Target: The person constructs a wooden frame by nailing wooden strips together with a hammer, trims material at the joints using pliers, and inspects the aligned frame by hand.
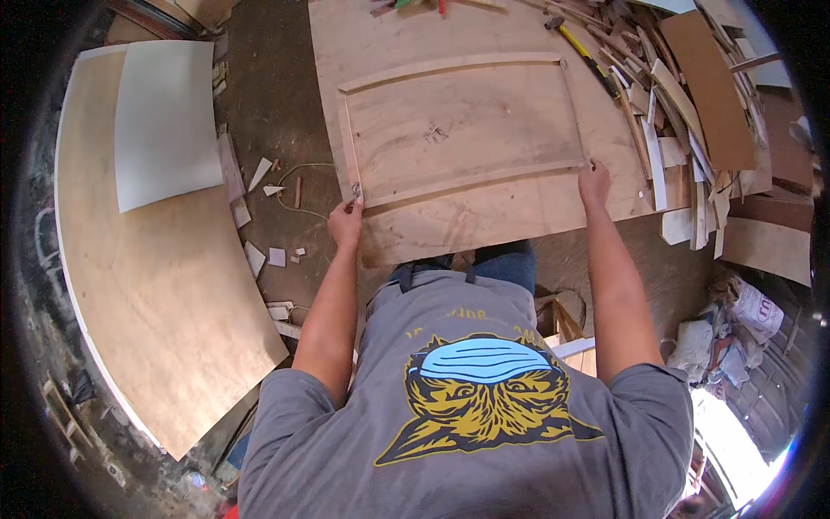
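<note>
A rectangular frame of thin wooden strips (467, 182) lies on a large plywood sheet (467, 227). At the frame's near left corner is my left hand (346, 223), its fingers closed round the corner and something small and metallic. My right hand (594, 183) pinches the near right corner of the frame. Inside the frame, on the plywood, sits a small pile of nails or screws (437, 132).
A hammer with a yellow handle (579, 50) lies at the plywood's back right. Beside it are many wood offcuts (661, 112) and a brown board (707, 91). To the left stands a curved plywood panel (164, 294) bearing a white sheet (167, 121). Scraps (277, 257) dot the floor.
</note>
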`<state>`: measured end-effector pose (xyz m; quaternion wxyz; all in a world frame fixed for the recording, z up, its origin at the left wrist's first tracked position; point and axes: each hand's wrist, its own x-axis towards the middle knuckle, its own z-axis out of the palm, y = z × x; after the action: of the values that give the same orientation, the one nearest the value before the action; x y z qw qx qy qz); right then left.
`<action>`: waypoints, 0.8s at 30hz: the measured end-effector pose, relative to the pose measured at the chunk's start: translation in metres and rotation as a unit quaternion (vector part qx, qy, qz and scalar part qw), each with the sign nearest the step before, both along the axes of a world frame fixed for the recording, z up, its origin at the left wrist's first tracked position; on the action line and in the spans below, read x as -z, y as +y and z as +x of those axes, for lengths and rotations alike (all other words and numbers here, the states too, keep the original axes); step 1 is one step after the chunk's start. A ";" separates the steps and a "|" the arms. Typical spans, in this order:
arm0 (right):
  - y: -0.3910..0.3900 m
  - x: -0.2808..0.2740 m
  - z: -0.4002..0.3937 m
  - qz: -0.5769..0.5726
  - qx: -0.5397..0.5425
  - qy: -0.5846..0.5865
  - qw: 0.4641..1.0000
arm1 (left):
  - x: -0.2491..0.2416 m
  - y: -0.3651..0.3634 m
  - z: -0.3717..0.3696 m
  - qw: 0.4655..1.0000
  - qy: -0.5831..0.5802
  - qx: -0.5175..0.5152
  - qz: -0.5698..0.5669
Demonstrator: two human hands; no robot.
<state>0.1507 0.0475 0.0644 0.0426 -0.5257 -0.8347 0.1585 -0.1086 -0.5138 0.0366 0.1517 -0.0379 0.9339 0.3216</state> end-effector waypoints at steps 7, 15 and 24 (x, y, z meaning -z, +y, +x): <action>-0.037 -0.013 -0.024 0.041 -0.116 0.041 0.992 | -0.009 0.010 0.007 0.999 -0.012 -0.032 -0.038; -0.085 -0.011 -0.113 0.019 -0.252 0.083 0.964 | -0.043 0.036 -0.022 0.996 0.005 -0.066 -0.053; -0.219 -0.046 -0.301 -0.021 -0.416 0.110 0.902 | -0.012 0.080 -0.142 0.990 0.094 -0.025 0.102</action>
<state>-0.1507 -0.1717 0.1107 0.0529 -0.1105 -0.9641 0.2358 -0.2509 -0.4337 0.0489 0.0584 -0.0156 0.9052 0.4207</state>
